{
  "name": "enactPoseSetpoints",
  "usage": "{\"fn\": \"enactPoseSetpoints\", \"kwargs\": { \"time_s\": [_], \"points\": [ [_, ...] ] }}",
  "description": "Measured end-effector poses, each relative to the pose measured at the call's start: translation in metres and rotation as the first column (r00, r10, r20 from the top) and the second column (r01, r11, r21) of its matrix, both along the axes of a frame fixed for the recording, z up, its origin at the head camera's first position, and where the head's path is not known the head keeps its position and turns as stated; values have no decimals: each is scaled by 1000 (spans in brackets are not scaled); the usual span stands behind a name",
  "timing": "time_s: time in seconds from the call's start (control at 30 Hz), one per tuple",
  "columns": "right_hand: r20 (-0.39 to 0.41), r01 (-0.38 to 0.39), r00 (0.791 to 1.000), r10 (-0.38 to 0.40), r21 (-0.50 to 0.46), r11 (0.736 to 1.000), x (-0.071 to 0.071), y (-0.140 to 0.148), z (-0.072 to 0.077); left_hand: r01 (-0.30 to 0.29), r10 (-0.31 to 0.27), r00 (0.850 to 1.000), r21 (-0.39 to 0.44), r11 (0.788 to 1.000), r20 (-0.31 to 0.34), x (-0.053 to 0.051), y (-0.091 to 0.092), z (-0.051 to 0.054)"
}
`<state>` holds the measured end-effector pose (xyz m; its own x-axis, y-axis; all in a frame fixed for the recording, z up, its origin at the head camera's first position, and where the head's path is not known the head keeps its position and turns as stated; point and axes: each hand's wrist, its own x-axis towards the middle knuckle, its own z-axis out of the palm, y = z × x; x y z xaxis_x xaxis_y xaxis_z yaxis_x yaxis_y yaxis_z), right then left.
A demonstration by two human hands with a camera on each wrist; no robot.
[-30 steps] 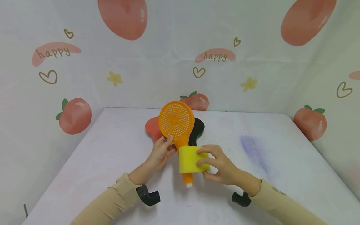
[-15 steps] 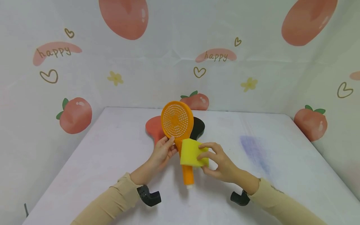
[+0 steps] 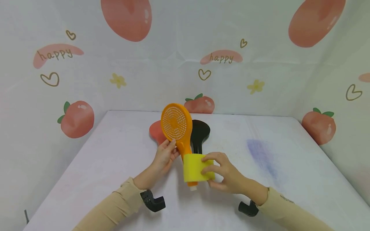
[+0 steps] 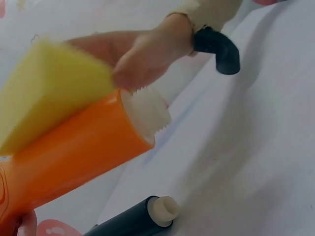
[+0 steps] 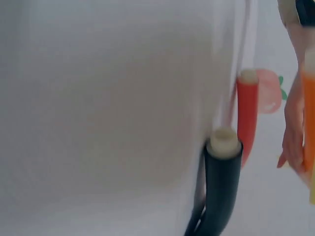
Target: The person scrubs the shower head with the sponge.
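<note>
An orange shower head [image 3: 174, 123] is held up off the table, its perforated face toward the head camera. My left hand [image 3: 164, 157] grips it at the neck, thumb on the front. Its white threaded end [image 4: 147, 113] shows in the left wrist view. My right hand [image 3: 226, 173] pinches a yellow sponge [image 3: 193, 168] between fingers and thumb, and the sponge lies against the orange handle, covering most of it. Behind stand a red shower head [image 3: 156, 131], partly hidden, and a black shower head [image 3: 200, 130], both resting on the table.
The white table [image 3: 101, 160] runs back to a patterned cloth wall [image 3: 162, 70]. A purple smear [image 3: 261, 157] marks the surface on the right. Black curved devices are worn at both wrists.
The sponge went up the handle, then came back down toward its threaded end. The orange shower head has shifted and turned slightly left, showing more of the black one.
</note>
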<state>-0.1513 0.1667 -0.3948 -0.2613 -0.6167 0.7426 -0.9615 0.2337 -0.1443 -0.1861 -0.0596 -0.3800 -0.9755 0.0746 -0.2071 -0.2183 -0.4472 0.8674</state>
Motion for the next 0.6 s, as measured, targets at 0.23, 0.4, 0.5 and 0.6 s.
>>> {"fn": "enactPoseSetpoints", "kwargs": {
  "time_s": [0.23,0.4,0.5,0.6],
  "points": [
    [162,182,972,-170,-57,982,-8,1,2,76,-76,997,1,997,-4,3,4,0],
    [177,118,978,-114,-14,993,-1,3,-2,55,-55,998,17,998,-6,3,4,-1],
    [124,57,991,-57,4,998,5,5,-5,51,-50,999,13,999,-14,2,3,-1],
    [69,17,997,-17,4,1000,9,5,-6,50,-50,999,24,998,-13,1,3,0]
  ]
}}
